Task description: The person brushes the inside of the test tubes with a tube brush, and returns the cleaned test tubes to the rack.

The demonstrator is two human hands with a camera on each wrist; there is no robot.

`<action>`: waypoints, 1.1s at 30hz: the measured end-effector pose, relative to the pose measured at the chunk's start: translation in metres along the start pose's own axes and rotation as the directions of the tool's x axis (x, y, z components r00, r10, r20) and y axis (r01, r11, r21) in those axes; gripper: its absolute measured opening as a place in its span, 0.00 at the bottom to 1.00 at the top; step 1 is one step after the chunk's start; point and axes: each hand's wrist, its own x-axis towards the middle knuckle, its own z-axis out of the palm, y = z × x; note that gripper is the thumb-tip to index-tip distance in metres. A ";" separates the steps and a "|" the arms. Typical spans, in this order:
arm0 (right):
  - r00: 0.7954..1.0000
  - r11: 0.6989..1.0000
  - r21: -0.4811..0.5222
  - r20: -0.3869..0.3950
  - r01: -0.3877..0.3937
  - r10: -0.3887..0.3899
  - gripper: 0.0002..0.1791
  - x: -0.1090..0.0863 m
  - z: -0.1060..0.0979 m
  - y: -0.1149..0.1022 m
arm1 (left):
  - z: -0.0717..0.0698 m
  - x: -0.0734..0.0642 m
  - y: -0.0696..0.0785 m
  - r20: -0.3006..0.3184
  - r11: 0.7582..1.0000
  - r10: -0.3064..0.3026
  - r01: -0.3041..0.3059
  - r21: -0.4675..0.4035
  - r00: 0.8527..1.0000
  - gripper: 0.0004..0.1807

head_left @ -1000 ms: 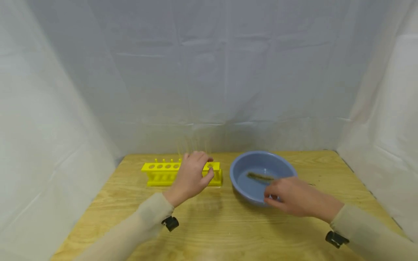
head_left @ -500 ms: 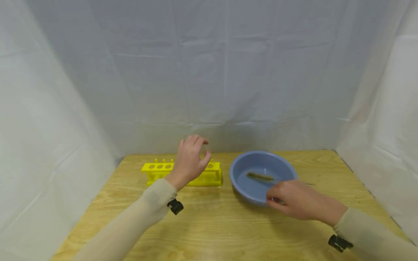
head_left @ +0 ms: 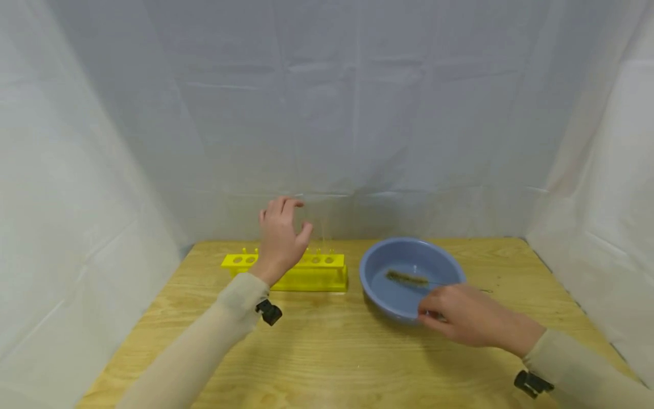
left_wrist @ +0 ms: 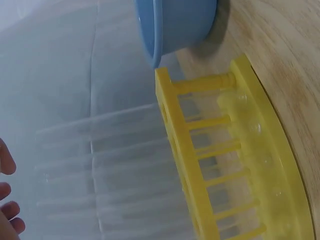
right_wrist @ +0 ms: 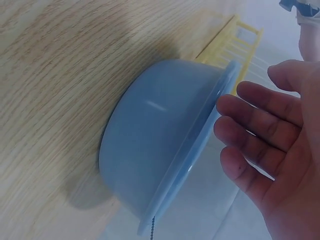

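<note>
My left hand [head_left: 280,238] is raised over the yellow test tube rack [head_left: 306,279], thumb and fingers spread apart with nothing between them. Several clear test tubes [left_wrist: 100,129] stand in the rack in the left wrist view; the fingertips [left_wrist: 14,225] are just beyond their upper ends. My right hand [head_left: 460,312] hovers by the near right rim of the blue bowl [head_left: 375,295]. In the right wrist view its fingers bend loosely beside the rim and hold nothing. A bristled tube brush [head_left: 406,278] lies in the bowl, its wire handle crossing the right rim.
The rack and bowl stand side by side on a wooden table [head_left: 332,352], the bowl to the right. White sheeting [head_left: 327,113] hangs behind and on both sides. A dark camera [head_left: 268,312] is strapped to my left wrist, another [head_left: 533,383] to the right.
My left hand has risen from the rack and shifted leftward and away, uncovering the rack's right-hand holes. My right hand has drifted slightly right and nearer me. Bowl and brush stay put.
</note>
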 end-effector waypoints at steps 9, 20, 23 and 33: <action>0.999 1.000 -0.014 -0.023 0.027 -0.027 0.08 0.001 0.003 -0.001 | -0.006 -0.007 -0.026 0.092 0.946 -0.273 0.284 -0.157 0.958 0.28; 0.999 0.998 0.062 0.031 -0.025 0.023 0.10 -0.004 0.001 0.001 | -0.005 -0.030 -0.052 0.262 0.743 -0.473 0.541 -0.396 0.841 0.30; 0.999 0.998 0.064 0.029 -0.027 0.025 0.10 -0.007 0.001 0.003 | -0.003 -0.033 -0.057 0.300 0.735 -0.454 0.543 -0.407 0.839 0.30; 0.999 0.997 0.073 0.033 -0.041 0.038 0.12 -0.015 0.004 0.000 | 0.005 -0.049 -0.060 0.452 0.740 -0.395 0.568 -0.360 0.800 0.32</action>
